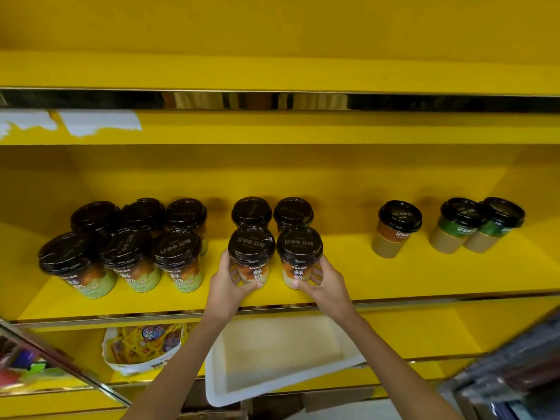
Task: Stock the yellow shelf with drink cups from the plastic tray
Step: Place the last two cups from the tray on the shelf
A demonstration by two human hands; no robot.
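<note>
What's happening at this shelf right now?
A person is stocking the yellow shelf with black-lidded drink cups. The left hand grips one cup and the right hand grips the cup beside it, both standing at the shelf's front edge. The white plastic tray below looks empty. Other cups already stand left, behind and right.

Blurred clutter (512, 368), bottom-right corner.

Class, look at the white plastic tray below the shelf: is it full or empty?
Empty. The white plastic tray shows only its bare inside; no cups stand in it.
</note>
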